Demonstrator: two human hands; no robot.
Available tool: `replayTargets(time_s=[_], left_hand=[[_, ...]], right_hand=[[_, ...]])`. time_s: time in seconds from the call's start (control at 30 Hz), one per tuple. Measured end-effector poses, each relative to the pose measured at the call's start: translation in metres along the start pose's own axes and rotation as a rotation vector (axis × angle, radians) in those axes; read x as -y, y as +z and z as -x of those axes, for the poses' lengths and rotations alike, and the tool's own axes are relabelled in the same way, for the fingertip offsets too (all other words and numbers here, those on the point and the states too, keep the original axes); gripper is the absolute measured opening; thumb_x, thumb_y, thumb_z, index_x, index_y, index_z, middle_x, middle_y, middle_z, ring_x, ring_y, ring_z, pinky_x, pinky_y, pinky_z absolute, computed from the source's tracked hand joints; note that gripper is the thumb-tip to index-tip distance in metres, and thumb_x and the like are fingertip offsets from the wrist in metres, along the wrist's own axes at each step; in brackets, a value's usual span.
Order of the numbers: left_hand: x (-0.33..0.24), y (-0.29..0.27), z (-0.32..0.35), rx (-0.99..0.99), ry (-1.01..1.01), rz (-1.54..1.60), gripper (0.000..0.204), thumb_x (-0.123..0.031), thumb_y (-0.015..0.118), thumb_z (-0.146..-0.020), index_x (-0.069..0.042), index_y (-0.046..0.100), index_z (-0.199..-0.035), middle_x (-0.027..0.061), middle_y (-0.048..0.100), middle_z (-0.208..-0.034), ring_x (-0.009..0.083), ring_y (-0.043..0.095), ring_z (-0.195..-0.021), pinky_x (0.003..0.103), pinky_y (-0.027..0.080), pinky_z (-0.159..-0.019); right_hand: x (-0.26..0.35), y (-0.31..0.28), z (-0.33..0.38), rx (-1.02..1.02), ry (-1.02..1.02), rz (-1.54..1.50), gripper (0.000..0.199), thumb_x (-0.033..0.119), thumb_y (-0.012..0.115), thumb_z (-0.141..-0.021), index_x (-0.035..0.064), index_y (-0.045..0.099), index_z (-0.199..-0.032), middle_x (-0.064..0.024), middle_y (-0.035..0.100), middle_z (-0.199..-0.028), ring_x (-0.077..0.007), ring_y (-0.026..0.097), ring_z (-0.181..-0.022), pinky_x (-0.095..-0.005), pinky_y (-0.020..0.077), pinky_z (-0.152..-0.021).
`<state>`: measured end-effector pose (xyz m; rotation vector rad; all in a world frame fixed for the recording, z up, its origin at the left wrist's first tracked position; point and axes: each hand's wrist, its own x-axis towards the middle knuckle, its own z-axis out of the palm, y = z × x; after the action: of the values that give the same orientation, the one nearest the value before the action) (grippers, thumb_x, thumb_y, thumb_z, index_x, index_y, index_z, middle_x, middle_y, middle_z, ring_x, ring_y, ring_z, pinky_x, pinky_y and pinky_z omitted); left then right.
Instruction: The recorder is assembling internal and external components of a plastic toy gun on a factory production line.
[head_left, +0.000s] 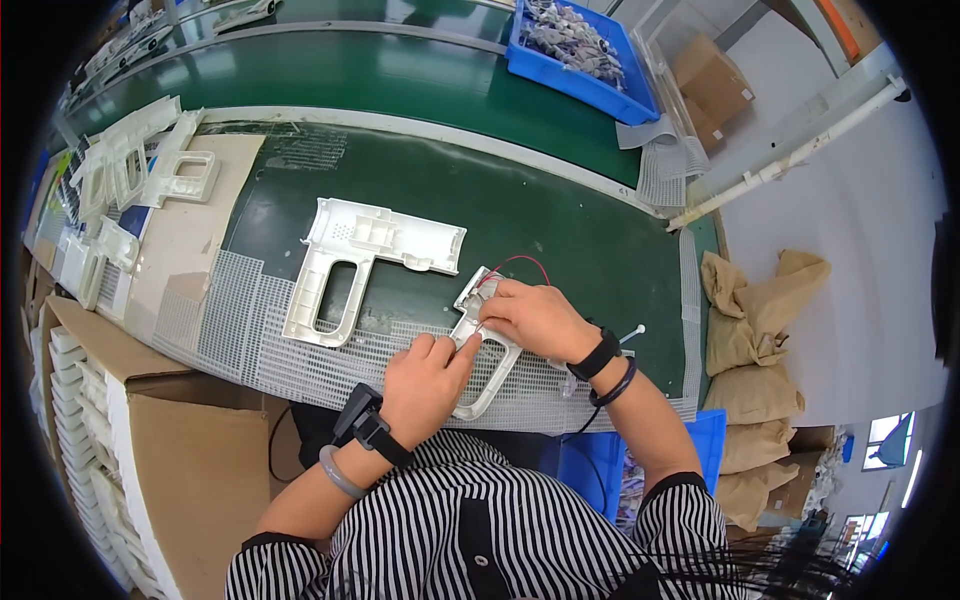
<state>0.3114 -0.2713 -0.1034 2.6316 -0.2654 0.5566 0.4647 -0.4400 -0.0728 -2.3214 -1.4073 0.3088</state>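
A white plastic handle-shaped shell half point(484, 372) lies on the white mesh mat point(235, 320) near the bench's front edge. My left hand point(428, 380) presses on its grip with the fingertips. My right hand point(535, 318) rests on its upper end, where thin red and black wires point(520, 263) loop out. A second, larger white shell half point(362, 262) lies untouched on the green bench to the left of my hands.
Several more white shells point(130, 170) are stacked at the far left. An open cardboard box point(160, 440) with stacked white parts stands at lower left. A blue bin point(580, 50) of small grey parts sits on the green conveyor point(330, 70). Brown sacks point(760, 330) lie on the floor at right.
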Motion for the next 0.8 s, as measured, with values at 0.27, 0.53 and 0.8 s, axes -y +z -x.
replayTargets(time_s=[0.27, 0.53, 0.8], left_hand=[[0.0, 0.001, -0.004, -0.009, -0.023, -0.004, 0.035, -0.015, 0.07, -0.085, -0.009, 0.068, -0.119, 0.0021, 0.055, -0.081, 0.0203, 0.057, -0.077, 0.036, 0.046, -0.065], [0.0, 0.001, -0.004, 0.117, -0.039, -0.069, 0.04, -0.013, 0.063, -0.084, -0.006, 0.066, -0.124, 0.0015, 0.054, -0.077, 0.0189, 0.058, -0.072, 0.033, 0.047, -0.06], [0.009, 0.002, -0.006, 0.108, -0.039, 0.07, 0.047, -0.011, 0.067, -0.085, -0.003, 0.061, -0.131, 0.0038, 0.056, -0.079, 0.0214, 0.06, -0.072, 0.036, 0.052, -0.059]], right_hand=[[0.008, 0.003, -0.004, 0.014, 0.138, 0.083, 0.012, 0.025, 0.069, -0.088, 0.0152, 0.075, -0.092, -0.0038, 0.066, -0.091, -0.0271, 0.068, -0.078, -0.0418, 0.0533, -0.066], [0.003, 0.0, -0.01, 0.057, 0.211, 0.067, 0.009, 0.022, 0.071, -0.085, 0.0172, 0.076, -0.091, -0.0014, 0.066, -0.089, -0.0248, 0.067, -0.084, -0.0392, 0.0539, -0.068], [0.004, 0.003, -0.01, 0.046, 0.2, 0.059, 0.01, 0.023, 0.07, -0.085, 0.0185, 0.077, -0.091, -0.0018, 0.066, -0.089, -0.0253, 0.067, -0.084, -0.0399, 0.0541, -0.068]])
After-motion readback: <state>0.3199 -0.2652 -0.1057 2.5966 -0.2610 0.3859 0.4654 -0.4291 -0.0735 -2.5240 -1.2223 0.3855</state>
